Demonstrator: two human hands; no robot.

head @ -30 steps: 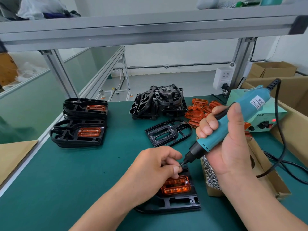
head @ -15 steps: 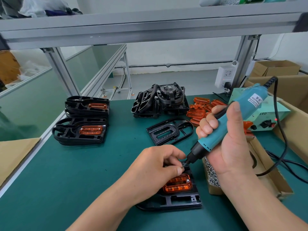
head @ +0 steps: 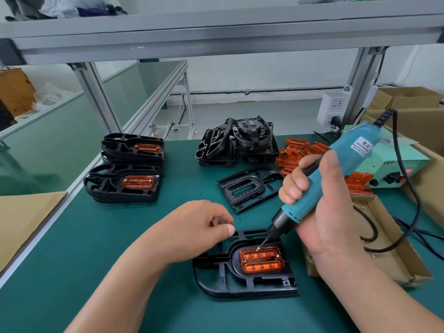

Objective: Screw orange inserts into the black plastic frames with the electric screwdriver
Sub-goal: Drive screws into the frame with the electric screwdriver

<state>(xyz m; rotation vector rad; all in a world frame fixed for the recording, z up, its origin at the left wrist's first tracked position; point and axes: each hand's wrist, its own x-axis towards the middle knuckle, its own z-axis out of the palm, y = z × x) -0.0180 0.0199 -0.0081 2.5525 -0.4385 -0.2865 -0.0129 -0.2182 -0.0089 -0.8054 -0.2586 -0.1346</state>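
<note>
My right hand point(head: 319, 212) grips the screwdriver point(head: 350, 155), bit on the insert point(head: 260, 260) seated in the frame point(head: 240, 284). My left hand point(head: 199, 227) hovers beside the frame, loosely curled and empty. Unheld, the frame may twist and the bit slip.

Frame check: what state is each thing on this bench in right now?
left hand, fingers loosely curled, nothing visible in them
right hand, grips the electric screwdriver
electric screwdriver, tilted, bit tip on the orange insert
orange insert, seated in the black frame
black frame, flat on the table
spare frame, flat, no insert
control box, red light lit
</note>
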